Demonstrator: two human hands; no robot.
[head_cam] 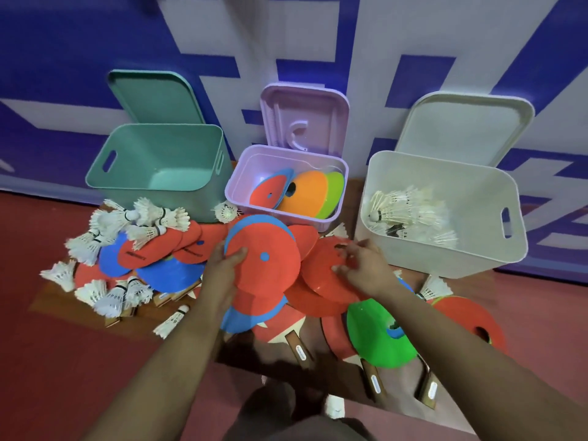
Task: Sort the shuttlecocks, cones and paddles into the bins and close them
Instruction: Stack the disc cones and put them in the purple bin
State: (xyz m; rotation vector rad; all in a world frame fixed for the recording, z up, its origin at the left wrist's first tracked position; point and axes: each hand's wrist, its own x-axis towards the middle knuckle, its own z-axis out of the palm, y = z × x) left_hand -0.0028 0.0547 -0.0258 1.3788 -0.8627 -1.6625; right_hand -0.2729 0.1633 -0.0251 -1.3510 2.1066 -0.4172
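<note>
Down at the bottom edge, a dark shape is cut off and I cannot tell what it is. Just past it lie the paddles (300, 348), but cones cover them, so mostly their wooden handles stick out. Each handle has a little white label, too small to read. A green cone (375, 342) sits on top of them under the right arm. In the middle, the left hand (222, 272) grips the edge of a red cone with a blue dot (270, 265), thumb on top, and a blue cone peeks out behind it. The right hand (362, 265) is blurry; its bent fingers and thumb pinch the top of another red cone (321, 281) just beside the first. On the left, a pile of white shuttlecocks (105, 230) lies over red and blue paddles, and one red paddle has dark writing too blurry to read. Farther back stand three open bins. The teal bin (159, 186) is on the left. The purple bin (238, 189) in the middle holds red, blue, orange and green cones. The white bin (461, 256) on the right holds more shuttlecocks. Each bin's lid leans up behind it against a blue wall (63, 58) with big white shapes that are cut off.
</note>
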